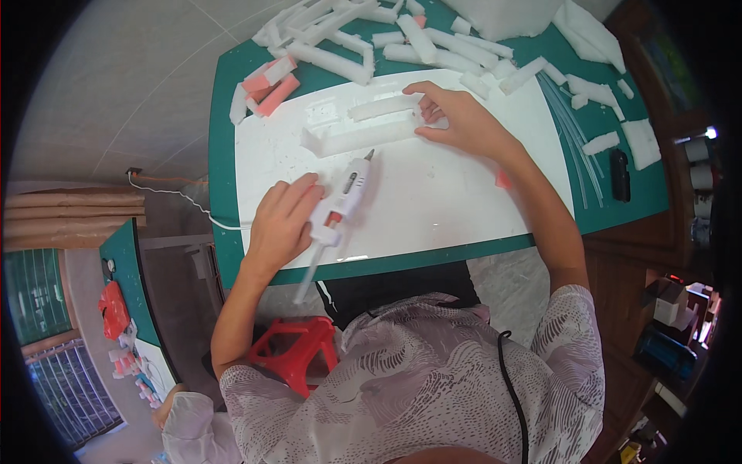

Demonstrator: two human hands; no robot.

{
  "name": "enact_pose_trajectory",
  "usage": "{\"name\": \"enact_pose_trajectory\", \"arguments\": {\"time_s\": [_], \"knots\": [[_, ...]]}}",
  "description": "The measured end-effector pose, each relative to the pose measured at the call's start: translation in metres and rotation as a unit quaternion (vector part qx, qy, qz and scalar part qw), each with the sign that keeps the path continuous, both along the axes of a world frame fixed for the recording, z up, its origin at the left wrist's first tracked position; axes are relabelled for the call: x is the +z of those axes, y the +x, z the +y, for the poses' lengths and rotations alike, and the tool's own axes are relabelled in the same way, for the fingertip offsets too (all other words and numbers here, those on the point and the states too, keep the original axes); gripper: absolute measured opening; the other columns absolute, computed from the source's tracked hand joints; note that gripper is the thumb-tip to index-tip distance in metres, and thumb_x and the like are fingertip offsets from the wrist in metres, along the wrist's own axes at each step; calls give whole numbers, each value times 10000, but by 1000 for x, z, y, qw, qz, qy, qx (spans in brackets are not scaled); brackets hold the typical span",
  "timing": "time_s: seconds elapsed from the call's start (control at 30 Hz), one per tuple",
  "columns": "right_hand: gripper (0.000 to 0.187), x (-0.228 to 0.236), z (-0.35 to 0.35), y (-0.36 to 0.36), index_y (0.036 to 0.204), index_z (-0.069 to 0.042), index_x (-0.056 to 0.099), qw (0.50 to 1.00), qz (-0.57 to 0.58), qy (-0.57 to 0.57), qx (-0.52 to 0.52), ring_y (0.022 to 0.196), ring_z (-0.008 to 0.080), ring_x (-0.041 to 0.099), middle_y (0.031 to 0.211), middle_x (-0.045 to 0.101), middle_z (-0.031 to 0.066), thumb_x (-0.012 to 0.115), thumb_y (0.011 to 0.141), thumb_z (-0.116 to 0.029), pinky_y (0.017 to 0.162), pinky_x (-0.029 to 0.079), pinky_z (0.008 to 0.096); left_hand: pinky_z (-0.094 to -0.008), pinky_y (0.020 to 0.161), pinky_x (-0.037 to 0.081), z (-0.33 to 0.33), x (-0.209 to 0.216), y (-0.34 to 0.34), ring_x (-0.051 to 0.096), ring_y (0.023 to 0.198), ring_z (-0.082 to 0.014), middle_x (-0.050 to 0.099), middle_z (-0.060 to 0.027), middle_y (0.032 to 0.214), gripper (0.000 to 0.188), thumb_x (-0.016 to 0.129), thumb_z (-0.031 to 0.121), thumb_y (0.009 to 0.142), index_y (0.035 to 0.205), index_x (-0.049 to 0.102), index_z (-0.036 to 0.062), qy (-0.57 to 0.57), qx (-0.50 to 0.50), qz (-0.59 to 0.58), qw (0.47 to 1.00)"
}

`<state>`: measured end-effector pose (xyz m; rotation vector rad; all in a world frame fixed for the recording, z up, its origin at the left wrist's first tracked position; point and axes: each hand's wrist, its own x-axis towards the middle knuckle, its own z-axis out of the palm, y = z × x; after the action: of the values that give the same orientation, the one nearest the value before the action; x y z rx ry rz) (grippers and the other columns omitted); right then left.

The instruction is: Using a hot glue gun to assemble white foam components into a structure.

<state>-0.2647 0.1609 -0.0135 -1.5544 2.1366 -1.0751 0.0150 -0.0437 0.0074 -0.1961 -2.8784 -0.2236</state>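
Note:
On the white board (433, 209), my left hand (282, 220) curls over the handle side of a white hot glue gun (352, 185). Its nozzle points away to the right, and a clear glue stick (308, 274) sticks out of its back end. Most of the handle is hidden under my palm. Farther off, my right hand (460, 120) has thumb and fingers around the right end of a white foam piece (363, 139), whose left end has a short upright part. Just behind it lies another white foam strip (379, 109); whether the two touch is unclear.
White foam strips (456, 50) heap along the green table's (224, 170) far edge, with pink-and-white foam blocks (270, 85) at left. Clear glue sticks (568, 139) and a black object (620, 175) lie at right. A white cord (185, 205) runs off left. A red stool (297, 348) stands below.

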Motion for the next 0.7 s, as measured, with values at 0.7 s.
{"name": "enact_pose_trajectory", "arguments": {"time_s": [0.7], "knots": [[775,2,-1,1,1500,-148,369,1000,3,23,15,907,243,655,970,646,118,740,821,-104,869,538,336,-371,709,511,31,9,-57,644,790,-376,648,-177,905,147,598,54,858,1000,613,19,276,108,9,955]]}}
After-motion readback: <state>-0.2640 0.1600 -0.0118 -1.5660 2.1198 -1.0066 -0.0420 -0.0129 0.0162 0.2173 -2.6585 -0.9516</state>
